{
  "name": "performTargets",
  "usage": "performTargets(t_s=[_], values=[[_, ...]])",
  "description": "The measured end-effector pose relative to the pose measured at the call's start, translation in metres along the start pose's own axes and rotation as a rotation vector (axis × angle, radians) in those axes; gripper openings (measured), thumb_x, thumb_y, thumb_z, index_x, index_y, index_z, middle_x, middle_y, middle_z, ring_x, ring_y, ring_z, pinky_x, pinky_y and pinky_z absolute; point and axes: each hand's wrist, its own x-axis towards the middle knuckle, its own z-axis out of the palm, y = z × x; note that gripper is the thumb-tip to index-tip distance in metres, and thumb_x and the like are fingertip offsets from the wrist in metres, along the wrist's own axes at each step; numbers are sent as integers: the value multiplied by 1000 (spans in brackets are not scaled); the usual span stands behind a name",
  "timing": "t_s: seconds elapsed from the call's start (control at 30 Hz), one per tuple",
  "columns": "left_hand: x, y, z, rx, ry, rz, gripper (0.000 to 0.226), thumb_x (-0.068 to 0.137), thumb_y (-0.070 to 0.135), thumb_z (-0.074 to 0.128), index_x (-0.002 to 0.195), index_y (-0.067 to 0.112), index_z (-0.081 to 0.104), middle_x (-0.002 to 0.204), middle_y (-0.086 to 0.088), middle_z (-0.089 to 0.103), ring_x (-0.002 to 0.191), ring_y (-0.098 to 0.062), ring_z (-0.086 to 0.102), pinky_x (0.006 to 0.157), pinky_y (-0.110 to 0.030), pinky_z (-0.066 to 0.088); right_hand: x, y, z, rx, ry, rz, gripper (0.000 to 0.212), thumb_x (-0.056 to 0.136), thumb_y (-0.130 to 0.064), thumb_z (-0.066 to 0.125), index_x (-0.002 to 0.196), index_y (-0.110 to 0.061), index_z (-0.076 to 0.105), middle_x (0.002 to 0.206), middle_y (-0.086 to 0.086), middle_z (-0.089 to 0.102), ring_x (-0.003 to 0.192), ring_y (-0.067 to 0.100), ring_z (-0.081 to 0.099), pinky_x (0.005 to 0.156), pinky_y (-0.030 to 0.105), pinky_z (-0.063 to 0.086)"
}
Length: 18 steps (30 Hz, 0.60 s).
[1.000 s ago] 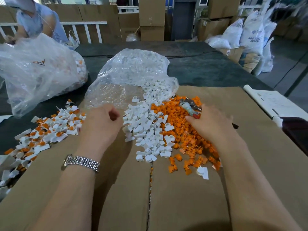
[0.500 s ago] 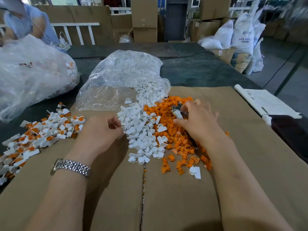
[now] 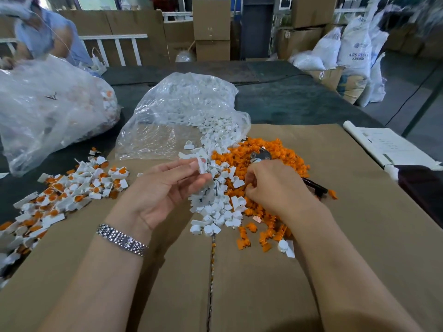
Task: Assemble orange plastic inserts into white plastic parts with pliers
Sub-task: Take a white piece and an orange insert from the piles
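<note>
A heap of white plastic parts [image 3: 215, 202] lies mid-cardboard, spilling from a clear bag [image 3: 182, 111]. Right of it spreads a pile of orange inserts [image 3: 285, 154]. My left hand [image 3: 163, 190] is turned palm up and pinches one white part [image 3: 202, 164] at its fingertips, above the white heap. My right hand [image 3: 275, 185] hovers palm down over the orange pile, thumb and fingers curled together on what looks like an orange insert. The pliers [image 3: 260, 155] lie under that hand; the jaws show beyond it and a dark handle juts out to the right.
Assembled white-and-orange pieces [image 3: 67, 192] are heaped at the left edge of the cardboard sheet [image 3: 263, 283]. A large full plastic bag [image 3: 48, 104] stands far left, with another person [image 3: 45, 34] behind it. A rolled paper sheet [image 3: 388, 147] lies at the right.
My left hand has turned palm up and lifted a white part from the heap. My right hand has drawn back from the pliers' jaws toward the near side of the orange pile.
</note>
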Motion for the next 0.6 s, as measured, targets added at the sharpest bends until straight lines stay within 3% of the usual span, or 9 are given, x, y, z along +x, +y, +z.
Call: performTargets(t_s=[0.17,0.23,0.3,0.37,0.6], values=[[-1,-5,5,-84,-102,-55,21,79,0,71,98,0,80,108,-24,75,101,-30,76,69,-23,62,3,5,-10,210,109,38,9,96,-17,65,97,-21,73,104,-4,69,96,12,62,84,29,51],[-1,-5,7,-106,-133,-60,23,81,-1,69,101,0,80,112,-24,74,105,-31,75,73,-24,62,1,3,-17,555,187,64,3,93,-21,71,92,-22,74,92,-8,72,86,7,67,81,23,55],[-2,-6,10,-115,-153,-50,23,82,-2,67,101,0,80,112,-23,75,105,-30,75,74,-25,62,-4,-3,-27,981,159,44,4,91,-18,74,95,-18,76,84,-2,76,80,9,73,77,22,59],[-2,-6,11,-113,-163,-39,23,83,-1,66,101,0,80,111,-22,75,104,-29,75,74,-24,62,-8,-9,-31,1205,104,-7,8,92,-14,73,99,-11,74,84,3,78,81,13,76,75,21,59],[-6,-6,17,-88,-172,2,23,84,0,64,102,0,79,110,-19,76,103,-27,75,73,-22,61,-11,-24,-28,1068,131,-76,2,92,-16,74,94,-15,75,77,-5,75,69,5,69,68,19,57]])
